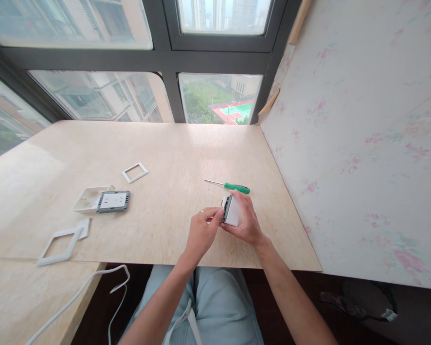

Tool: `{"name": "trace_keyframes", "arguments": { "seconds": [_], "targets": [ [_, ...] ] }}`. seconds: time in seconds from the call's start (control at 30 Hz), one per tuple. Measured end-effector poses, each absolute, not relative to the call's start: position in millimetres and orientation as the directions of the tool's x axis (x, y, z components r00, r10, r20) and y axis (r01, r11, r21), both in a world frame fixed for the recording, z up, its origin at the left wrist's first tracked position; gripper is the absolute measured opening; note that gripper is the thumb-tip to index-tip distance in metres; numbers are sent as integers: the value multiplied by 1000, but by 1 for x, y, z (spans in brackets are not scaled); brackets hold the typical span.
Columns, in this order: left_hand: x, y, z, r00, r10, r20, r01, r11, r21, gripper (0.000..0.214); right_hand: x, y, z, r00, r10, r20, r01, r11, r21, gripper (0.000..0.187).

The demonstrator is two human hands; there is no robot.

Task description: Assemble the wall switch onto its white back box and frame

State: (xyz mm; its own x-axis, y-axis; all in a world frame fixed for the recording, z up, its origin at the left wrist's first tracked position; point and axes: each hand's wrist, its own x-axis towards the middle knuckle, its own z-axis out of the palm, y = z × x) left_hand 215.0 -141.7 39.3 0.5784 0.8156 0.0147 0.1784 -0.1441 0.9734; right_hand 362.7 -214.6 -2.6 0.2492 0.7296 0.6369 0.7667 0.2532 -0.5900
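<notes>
Near the front of the table, my right hand (pixel 248 219) is wrapped round a white and dark grey wall switch (pixel 232 213), gripping it by its edges. The switch is tilted, its white face turned to the right and its dark side to the left. My left hand (pixel 204 227) is closed, with thumb and fingertips pinched at the dark left side of the switch. Whatever small part those fingertips may grip is hidden. Just beyond my hands lies a screwdriver (pixel 237 187) with a green handle, its metal shaft pointing left.
On the left, a wall socket (pixel 114 201) leans on an open white mounting box (pixel 88 200). One white frame (pixel 135 173) lies behind them; a larger frame (pixel 59 247) touches a small white plate (pixel 84 228) in front. A white cable (pixel 89 277) hangs past the table edge. A papered wall (pixel 359 143) bounds the right.
</notes>
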Motion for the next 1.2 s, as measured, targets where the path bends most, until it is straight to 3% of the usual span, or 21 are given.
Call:
{"name": "trace_keyframes", "arguments": {
  "seconds": [0.2, 0.4, 0.83, 1.07, 1.2],
  "targets": [
    [208, -144, 31, 676, 686, 269, 212, -530, 821, 33, 362, -215, -7, 296, 738, 606, 696, 268, -666, 91],
    [203, -136, 29, 810, 478, 339, 174, -749, 640, 41, 362, -216, -14, 341, 770, 540, 617, 250, -747, 89],
    [220, -139, 39, 895, 320, 310, 90, -811, 578, 44, 375, -229, -24, 392, 807, 441, 482, 228, -846, 91],
    [230, -158, 22, 880, 330, 343, 144, -872, 468, 66, 372, -225, -35, 407, 863, 301, 293, 188, -937, 104],
    [222, -157, 14, 872, 337, 354, 135, -862, 488, 63, 373, -224, -36, 428, 858, 285, 285, 171, -943, 103]
  ]
}}
